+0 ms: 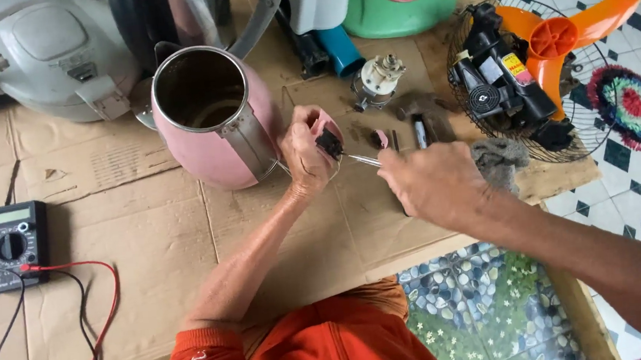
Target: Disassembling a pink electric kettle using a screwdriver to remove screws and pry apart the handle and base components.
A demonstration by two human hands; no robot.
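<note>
Left hand pinches a small black part beside the pink kettle; right hand grips a thin metal tool, shaft pointing left into the part.

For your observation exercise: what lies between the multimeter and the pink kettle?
In the head view, only bare cardboard lies between the multimeter and the pink kettle.

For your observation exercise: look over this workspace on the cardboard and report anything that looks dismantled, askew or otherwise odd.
The fan at upper right lies dismantled: its orange blade rests loose on the wire guard beside the exposed black motor. The pink kettle stands open, without its lid. The left hand holds a small black part while the right hand probes it with a thin metal tool.
</note>
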